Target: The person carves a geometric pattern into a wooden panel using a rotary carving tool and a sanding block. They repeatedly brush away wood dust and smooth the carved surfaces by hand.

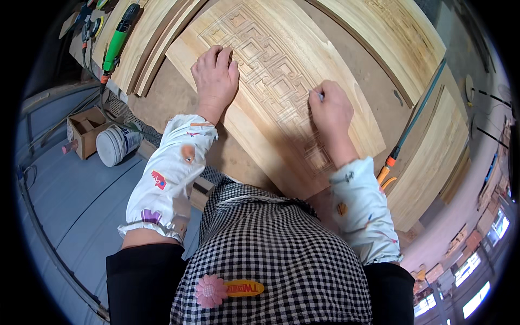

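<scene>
We see few packages and labels. A small open cardboard box (85, 130) sits on the grey floor at left, brown, square, flaps up. Just beside it, on its right, lies a white plastic tub (116, 144), round, tipped on its side, with a blue-and-white label around its wall; print too small to tell. On the checked apron at the bottom is a yellow oval tag (245, 287) with red print, joined to a pink flower badge (209, 291) on its left. At far right edge, bright rectangular panels (475, 299) line up, blurred; we cannot tell if they are signs, screens or windows.
</scene>
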A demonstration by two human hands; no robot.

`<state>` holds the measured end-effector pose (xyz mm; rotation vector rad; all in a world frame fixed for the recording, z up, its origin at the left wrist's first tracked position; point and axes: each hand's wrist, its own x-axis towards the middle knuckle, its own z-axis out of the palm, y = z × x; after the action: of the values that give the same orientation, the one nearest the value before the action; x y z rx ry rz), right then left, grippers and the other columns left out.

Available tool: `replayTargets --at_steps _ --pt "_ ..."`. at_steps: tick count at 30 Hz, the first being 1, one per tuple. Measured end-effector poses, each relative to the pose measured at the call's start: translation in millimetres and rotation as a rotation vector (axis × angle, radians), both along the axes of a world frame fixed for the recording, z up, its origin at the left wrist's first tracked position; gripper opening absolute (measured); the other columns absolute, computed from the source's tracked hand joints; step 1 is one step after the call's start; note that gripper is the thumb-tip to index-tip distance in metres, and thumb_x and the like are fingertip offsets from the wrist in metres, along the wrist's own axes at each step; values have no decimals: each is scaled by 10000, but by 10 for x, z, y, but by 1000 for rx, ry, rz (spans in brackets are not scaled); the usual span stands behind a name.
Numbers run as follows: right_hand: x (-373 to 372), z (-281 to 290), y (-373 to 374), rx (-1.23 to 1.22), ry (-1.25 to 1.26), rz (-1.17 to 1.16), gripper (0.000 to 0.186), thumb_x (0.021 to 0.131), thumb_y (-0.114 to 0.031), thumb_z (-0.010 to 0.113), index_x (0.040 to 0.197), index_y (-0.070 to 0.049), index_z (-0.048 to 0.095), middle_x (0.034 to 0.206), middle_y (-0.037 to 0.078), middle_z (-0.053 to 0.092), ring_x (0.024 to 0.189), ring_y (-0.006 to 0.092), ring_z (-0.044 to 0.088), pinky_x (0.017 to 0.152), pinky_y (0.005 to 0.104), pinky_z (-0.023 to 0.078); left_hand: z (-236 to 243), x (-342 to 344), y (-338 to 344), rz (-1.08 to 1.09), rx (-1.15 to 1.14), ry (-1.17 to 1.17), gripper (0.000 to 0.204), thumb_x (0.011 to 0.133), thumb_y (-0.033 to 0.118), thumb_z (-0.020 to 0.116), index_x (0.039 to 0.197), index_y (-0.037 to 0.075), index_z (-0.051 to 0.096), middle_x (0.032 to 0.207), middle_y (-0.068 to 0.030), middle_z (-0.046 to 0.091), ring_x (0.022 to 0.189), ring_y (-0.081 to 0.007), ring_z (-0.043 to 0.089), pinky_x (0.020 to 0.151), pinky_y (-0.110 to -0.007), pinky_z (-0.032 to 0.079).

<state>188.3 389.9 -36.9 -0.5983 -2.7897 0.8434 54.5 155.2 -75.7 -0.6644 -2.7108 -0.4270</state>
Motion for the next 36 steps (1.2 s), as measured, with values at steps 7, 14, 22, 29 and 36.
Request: replayTargets --at_steps 7,14,22,29,36 --pt "-219 -32 -25 38 132 72 68 841 -135 667 803 -108 617 805 78 615 821 301 629 693 456 508 57 -29 29 -11 -7 -28 341 938 249 609 1257 138 655 1286 -83 612 1209 -303 555 1024 -472 394" --pt "-230 -23 44 36 47 119 100 888 -155 650 808 -100 627 839 94 630 849 310 641 745 446 506 77 31 36 -18 18 -54 353 930 232 624 1263 121 656 1281 -95 615 1208 -307 556 1032 -474 390" --pt "-610 -129 -123 35 35 56 99 884 -157 646 804 -100 629 838 88 639 858 314 647 739 466 511 80 -32 33 -6 25 -66 359 927 234 628 1266 116 650 1298 -91 600 1218 -303 549 1056 -468 374" --pt "-471 -52 -111 40 19 75 74 871 -146 656 821 -105 620 842 89 632 863 303 640 715 453 513 72 2 12 10 14 -86 354 927 229 630 1263 117 647 1293 -85 597 1220 -301 548 1059 -470 372" --pt "-752 -84 -165 125 150 140 66 836 -104 663 794 -95 613 828 86 624 843 301 641 704 450 520 99 27 38 -6 40 -70 340 924 221 635 1246 113 648 1272 -87 600 1207 -309 550 1045 -473 381"
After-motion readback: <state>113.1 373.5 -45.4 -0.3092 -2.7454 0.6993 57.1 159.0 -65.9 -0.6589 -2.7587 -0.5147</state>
